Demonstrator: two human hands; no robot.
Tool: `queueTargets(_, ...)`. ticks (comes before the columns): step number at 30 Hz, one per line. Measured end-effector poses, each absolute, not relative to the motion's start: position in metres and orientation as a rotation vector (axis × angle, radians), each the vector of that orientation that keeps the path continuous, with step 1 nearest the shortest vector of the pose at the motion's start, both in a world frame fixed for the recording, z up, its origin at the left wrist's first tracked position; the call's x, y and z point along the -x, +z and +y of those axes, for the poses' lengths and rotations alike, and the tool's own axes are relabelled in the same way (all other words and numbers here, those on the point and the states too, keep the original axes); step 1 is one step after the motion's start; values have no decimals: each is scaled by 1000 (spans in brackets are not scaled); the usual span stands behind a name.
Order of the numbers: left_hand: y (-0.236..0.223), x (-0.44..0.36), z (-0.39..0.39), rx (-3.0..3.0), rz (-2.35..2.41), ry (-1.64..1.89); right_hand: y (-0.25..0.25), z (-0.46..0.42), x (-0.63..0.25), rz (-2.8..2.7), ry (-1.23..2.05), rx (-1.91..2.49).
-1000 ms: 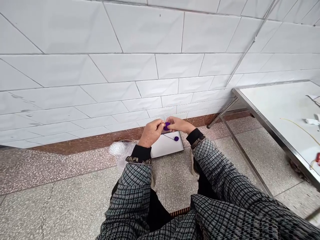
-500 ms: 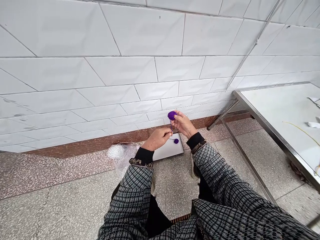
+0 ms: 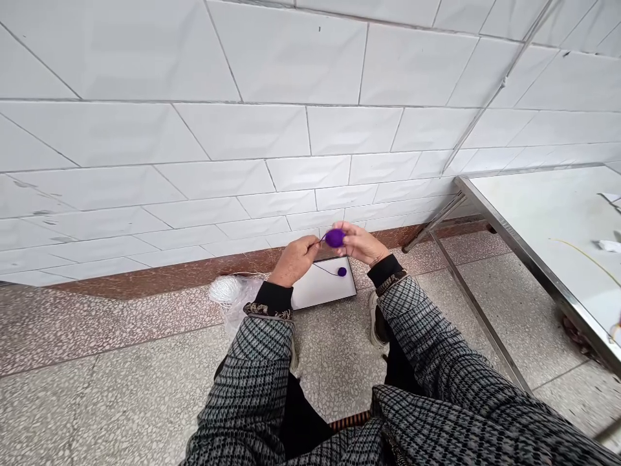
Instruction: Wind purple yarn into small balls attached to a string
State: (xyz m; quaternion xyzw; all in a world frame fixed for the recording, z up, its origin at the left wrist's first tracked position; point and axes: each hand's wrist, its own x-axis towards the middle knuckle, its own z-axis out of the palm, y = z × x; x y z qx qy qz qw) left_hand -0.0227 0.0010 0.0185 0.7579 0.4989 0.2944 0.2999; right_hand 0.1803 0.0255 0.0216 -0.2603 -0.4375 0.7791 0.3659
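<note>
A ball of purple yarn (image 3: 334,238) is held in the fingers of my right hand (image 3: 363,245). From it a short stretch of purple yarn (image 3: 321,240) runs left into my left hand (image 3: 295,257), whose thumb and forefinger pinch it. Below my hands a shallow white box (image 3: 317,288) with a dark rim lies on the floor. Inside it, near the right end, rests a smaller purple yarn ball (image 3: 342,272). A thin dark strand goes from that ball up toward my left hand.
To the left of the box lies a bundle of white yarn (image 3: 226,289) with a clear plastic bag (image 3: 237,314). A metal-edged table (image 3: 538,213) stands at the right, with a yellow strand on its top. The white tiled wall (image 3: 262,129) rises just behind the box.
The held yarn ball has come down slightly and turned in my right hand. My left hand has shifted left, so the yarn now runs sideways between my hands instead of straight down.
</note>
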Motion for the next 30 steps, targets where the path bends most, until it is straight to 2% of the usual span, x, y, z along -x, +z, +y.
queueTargets(3, 16, 15, -1, -2048, 1196, 695, 23, 31, -180, -896, 1811, 644)
queueTargets(6, 17, 8, -4, -2094, 1012, 609, 18, 37, -177, -815, 1663, 806)
queueTargets(11, 20, 8, -5, -2101, 986, 695, 4, 37, -172, -1168, 1468, 1261)
queueTargets(14, 22, 13, -4, -2076, 1079, 810, 4, 31, -171, -1486, 1595, 1295)
queueTargets(19, 26, 24, -4, -2036, 1169, 865, 14, 24, -177, -1761, 1951, 929)
queueTargets(23, 25, 27, -4, -1983, 1237, 881, 17, 24, -182, -1599, 2058, 732)
queueTargets(30, 25, 23, -5, -1946, 1266, 845, 20, 23, -183, -1259, 2051, 677)
